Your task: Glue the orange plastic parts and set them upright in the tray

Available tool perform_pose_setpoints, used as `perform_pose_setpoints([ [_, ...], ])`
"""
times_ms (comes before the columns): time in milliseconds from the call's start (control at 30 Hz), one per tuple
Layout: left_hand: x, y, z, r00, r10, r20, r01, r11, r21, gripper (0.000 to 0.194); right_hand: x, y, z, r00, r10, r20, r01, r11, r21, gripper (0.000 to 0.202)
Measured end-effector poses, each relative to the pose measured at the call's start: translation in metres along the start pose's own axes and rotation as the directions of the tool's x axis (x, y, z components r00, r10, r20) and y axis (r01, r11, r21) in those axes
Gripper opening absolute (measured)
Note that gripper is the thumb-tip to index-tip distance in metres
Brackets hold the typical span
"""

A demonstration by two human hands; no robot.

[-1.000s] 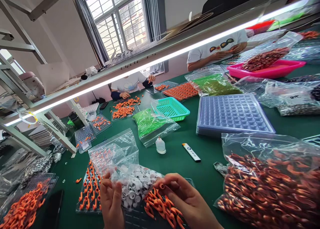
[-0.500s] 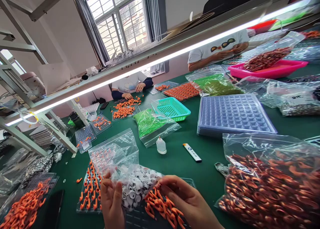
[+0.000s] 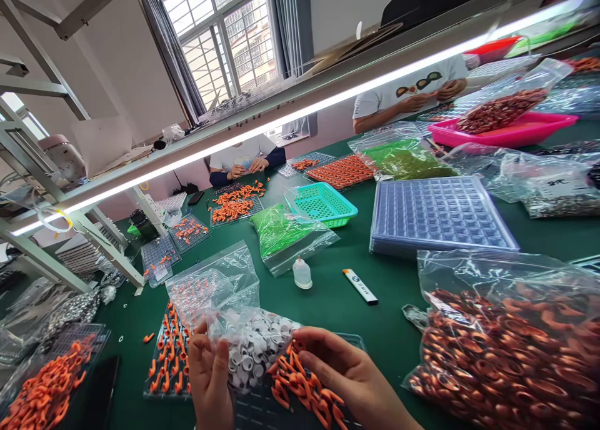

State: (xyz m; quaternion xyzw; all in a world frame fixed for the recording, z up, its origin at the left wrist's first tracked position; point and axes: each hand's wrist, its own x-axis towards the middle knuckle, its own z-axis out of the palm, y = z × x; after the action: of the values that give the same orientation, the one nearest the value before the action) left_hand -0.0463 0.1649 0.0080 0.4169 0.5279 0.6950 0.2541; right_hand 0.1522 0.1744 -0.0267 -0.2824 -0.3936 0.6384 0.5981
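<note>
My left hand (image 3: 210,374) is closed around the gathered side of a clear plastic bag (image 3: 229,322). Small white ring-like parts (image 3: 250,355) fill the lower right of that bag. At the bag's right corner, the curled thumb and index finger of my right hand (image 3: 344,367) pinch the plastic; the fingertips partly hide the grip. Beneath the hands, loose orange curved pieces (image 3: 307,386) lie on a dark tray (image 3: 262,411). Left of my left hand, a clear tray (image 3: 152,389) carries rows of upright orange pieces, with another clear bag (image 3: 239,267) lying over its back.
A large bag of brown-orange parts (image 3: 506,355) stands at right, before stacked clear trays (image 3: 440,211). A small white bottle (image 3: 302,274), lighter-like stick (image 3: 360,286), green-filled bag (image 3: 276,230) and turquoise basket (image 3: 323,205) lie ahead. Two people sit opposite, beyond a lit bar (image 3: 281,120).
My right hand and the bag's right corner have shifted slightly left. The person opposite has brought both hands together and up from the table. My left hand is nearly unmoved.
</note>
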Motion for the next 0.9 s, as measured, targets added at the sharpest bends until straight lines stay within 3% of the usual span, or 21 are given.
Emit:
perform_pose_setpoints([
  [233,-0.003,0.005,0.006,0.999,-0.031,-0.017,0.03,0.998,-0.057,0.042,0.004,0.013,-0.006,0.999,-0.036,-0.004,0.036,0.999,-0.04,0.026],
  [600,-0.007,0.018,0.016,0.997,-0.001,-0.073,-0.001,1.0,-0.029,0.049,0.004,0.011,-0.005,0.998,-0.051,-0.026,0.048,0.995,-0.084,0.028],
  [900,-0.001,0.0,0.0,1.0,-0.022,0.0,0.022,0.999,-0.049,0.043,0.002,0.004,0.002,0.998,-0.037,-0.048,0.034,0.998,-0.061,0.032],
])
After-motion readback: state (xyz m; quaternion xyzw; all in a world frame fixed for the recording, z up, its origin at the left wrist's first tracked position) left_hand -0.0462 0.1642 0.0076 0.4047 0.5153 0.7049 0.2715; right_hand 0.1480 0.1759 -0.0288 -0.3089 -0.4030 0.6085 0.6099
